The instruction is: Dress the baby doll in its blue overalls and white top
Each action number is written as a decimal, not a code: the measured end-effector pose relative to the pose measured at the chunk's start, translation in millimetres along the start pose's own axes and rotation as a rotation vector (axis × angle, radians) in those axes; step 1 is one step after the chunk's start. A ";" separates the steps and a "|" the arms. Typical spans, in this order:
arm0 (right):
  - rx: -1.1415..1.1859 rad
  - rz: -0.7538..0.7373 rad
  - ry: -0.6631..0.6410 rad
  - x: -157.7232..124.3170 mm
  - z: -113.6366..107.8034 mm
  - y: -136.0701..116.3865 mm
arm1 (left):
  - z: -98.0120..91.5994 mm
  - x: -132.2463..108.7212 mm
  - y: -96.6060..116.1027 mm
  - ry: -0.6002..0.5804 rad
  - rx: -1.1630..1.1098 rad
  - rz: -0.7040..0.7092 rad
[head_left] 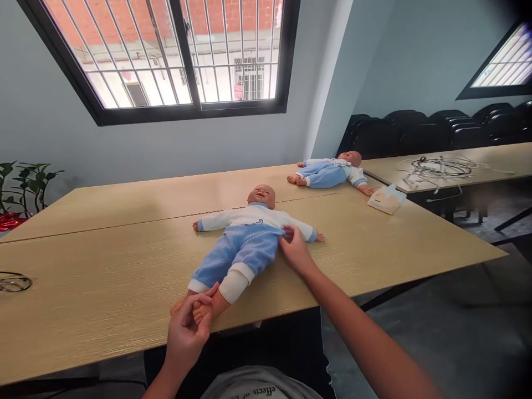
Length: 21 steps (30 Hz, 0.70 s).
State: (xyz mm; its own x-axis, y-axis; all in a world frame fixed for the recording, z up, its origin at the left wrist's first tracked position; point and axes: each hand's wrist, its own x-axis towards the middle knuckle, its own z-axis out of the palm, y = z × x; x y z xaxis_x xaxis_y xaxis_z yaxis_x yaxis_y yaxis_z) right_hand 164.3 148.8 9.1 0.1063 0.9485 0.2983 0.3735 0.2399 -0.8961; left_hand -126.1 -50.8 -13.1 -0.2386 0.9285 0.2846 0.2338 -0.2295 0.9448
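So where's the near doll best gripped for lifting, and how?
Probably the torso, a hand from each side: the doll lies face-up, arms spread, so both sides look reachable. The right hand is at its waist.

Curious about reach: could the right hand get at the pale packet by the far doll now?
Probably, with a stretch: only the near doll's outstretched arm seems to lie between the right hand and the pale packet. The hand would first have to leave the doll's blue trousers.

Two dolls [249,244] [326,175], at centre and right of upper centre; the person's two hands [187,327] [297,249], around lower centre; two windows [166,55] [505,62], upper left and upper right; one packet [385,201], right.
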 end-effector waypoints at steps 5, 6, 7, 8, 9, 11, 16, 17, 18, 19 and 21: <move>-0.198 -0.399 0.198 -89.1 12.7 -37.3 | 20.6 -11.3 9.4 -0.038 -0.060 -0.009; -0.242 -0.511 0.068 -104.2 14.4 -44.8 | 24.6 -13.6 11.3 -0.036 -0.065 -0.020; -0.284 -0.553 -0.001 -115.5 15.5 -51.3 | 28.1 -15.4 13.0 -0.030 -0.067 -0.031; -0.318 -0.571 -0.054 -122.6 16.2 -56.4 | 31.0 -16.8 14.4 -0.023 -0.066 -0.041; -0.349 -0.566 -0.072 -125.8 16.4 -60.0 | 33.0 -17.6 15.3 -0.021 -0.063 -0.048; -0.399 -0.547 -0.053 -123.8 15.3 -63.6 | 34.1 -17.8 15.0 -0.035 -0.044 -0.054; -0.371 -0.596 -0.158 -123.5 8.1 -69.9 | 28.4 -16.4 8.1 -0.134 0.102 0.083; -0.350 -0.619 -0.220 -128.2 6.9 -72.0 | 27.6 -16.4 7.6 -0.140 0.127 0.114; -0.340 -0.645 -0.281 -133.7 5.8 -73.9 | 27.2 -16.4 7.8 -0.145 0.145 0.136; -0.343 -0.665 -0.325 -138.9 4.9 -75.2 | 27.2 -16.4 8.4 -0.153 0.157 0.152; -0.359 -0.665 -0.345 -145.9 3.3 -75.1 | 28.9 -15.5 10.4 -0.192 0.171 0.188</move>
State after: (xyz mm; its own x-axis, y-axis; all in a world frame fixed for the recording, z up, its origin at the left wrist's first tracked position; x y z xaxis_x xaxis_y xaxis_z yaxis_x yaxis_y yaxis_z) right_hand 117.7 -6.9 31.8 -0.5071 0.6563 0.5587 0.5360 0.7478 -0.3919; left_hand -92.7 -59.2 -12.4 0.0024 0.9163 0.4006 0.4163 -0.3651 0.8327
